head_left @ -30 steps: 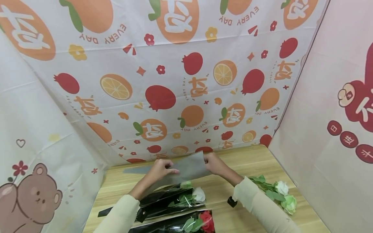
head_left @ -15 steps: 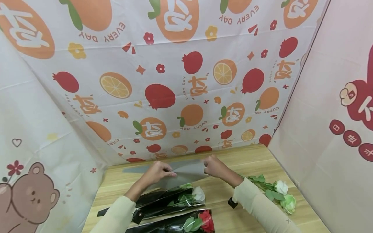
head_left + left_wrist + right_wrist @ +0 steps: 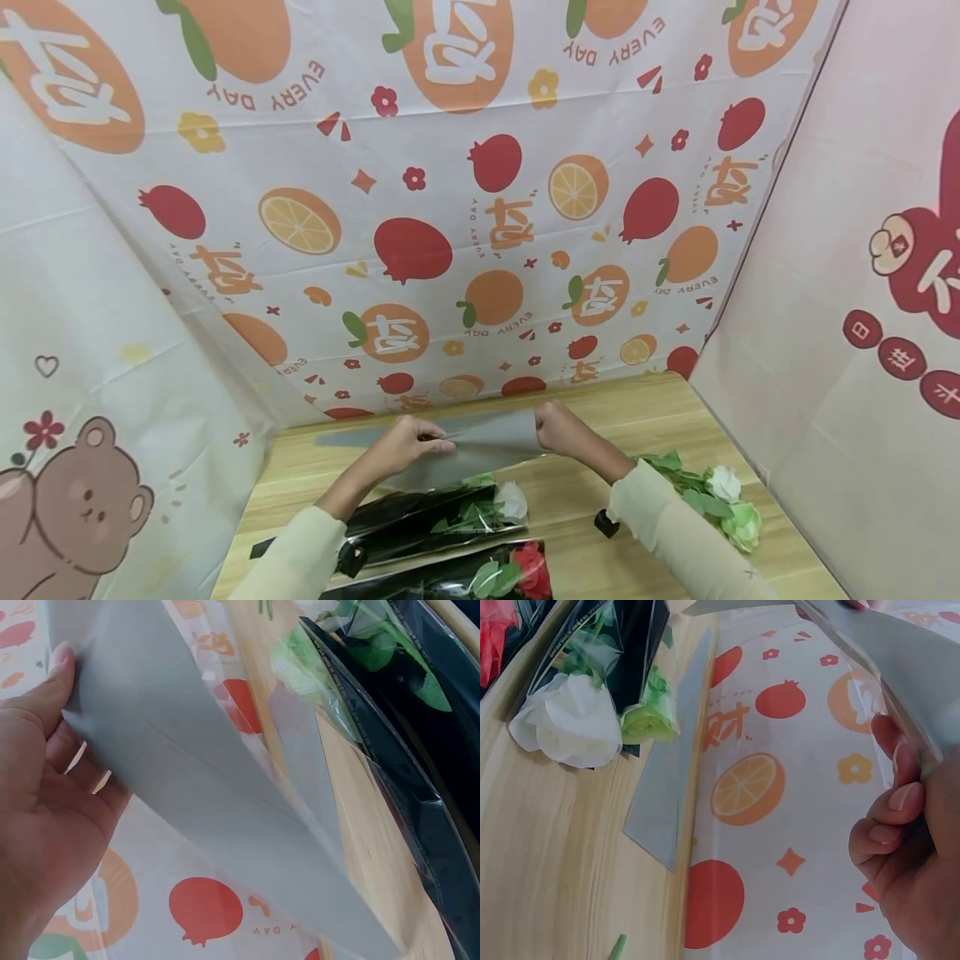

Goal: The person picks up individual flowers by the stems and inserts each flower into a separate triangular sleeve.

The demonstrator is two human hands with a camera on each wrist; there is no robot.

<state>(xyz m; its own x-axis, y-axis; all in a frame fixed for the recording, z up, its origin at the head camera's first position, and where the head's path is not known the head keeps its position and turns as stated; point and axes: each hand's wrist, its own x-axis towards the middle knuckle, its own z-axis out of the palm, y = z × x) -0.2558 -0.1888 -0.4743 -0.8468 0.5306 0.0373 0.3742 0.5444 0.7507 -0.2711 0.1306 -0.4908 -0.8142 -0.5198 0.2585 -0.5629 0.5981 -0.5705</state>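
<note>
Both my hands hold a grey flower wrapping sleeve (image 3: 498, 437) above the back of the table. With the thumb in front and fingers behind, my left hand (image 3: 408, 442) pinches its edge, as the left wrist view shows. My right hand (image 3: 564, 429), fingers curled, grips the sleeve at its wide right end. In the right wrist view that hand is right at the sleeve's open edge. A second flat grey sleeve (image 3: 664, 795) lies on the table along the back edge. Black sleeves with a white rose (image 3: 512, 502) and a pale green rose (image 3: 649, 712) lie just in front.
A red rose (image 3: 532, 568) in a black sleeve lies nearest the front. Loose white (image 3: 725, 483) and green roses (image 3: 742, 525) lie at the right side of the wooden table (image 3: 645, 417). Fruit-printed cloth (image 3: 450, 250) hangs behind.
My right hand lowered the sleeve's raised right corner, then shifted slightly right; the wide end now looks drawn taut. My left hand moved slightly left and down, still pinching the sleeve.
</note>
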